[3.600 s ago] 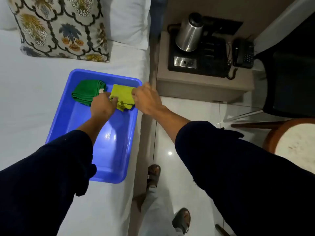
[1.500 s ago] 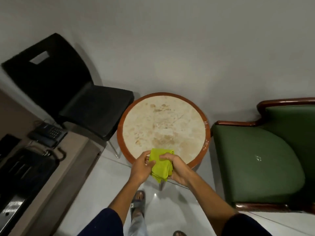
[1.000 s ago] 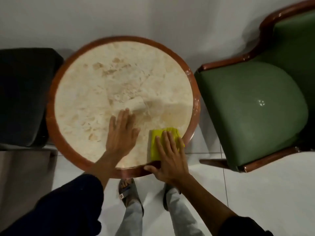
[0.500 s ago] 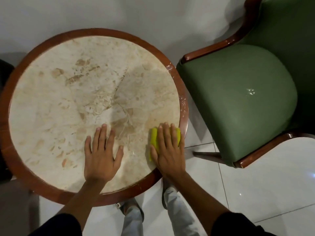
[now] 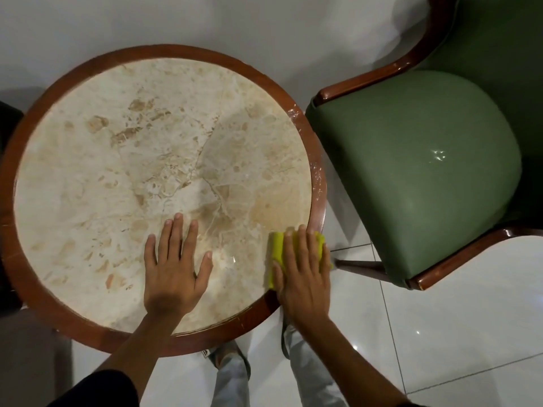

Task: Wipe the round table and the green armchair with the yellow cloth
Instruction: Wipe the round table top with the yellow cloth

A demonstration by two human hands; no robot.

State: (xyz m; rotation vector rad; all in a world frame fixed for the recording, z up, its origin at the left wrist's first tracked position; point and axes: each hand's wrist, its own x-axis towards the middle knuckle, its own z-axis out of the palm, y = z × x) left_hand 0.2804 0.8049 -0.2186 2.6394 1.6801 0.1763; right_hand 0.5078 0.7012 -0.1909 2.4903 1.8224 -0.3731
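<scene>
R hand [image 5: 302, 268] flat on yellow cloth [image 5: 276, 245], fingers [image 5: 311, 242] extended

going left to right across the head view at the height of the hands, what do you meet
round table's wooden rim → left hand, flat on the marble → yellow cloth → right hand, pressing the cloth at the table's right edge → green armchair

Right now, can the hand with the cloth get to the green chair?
Probably yes. The right hand presses the cloth at the table edge nearest the chair, with nothing between.
</scene>
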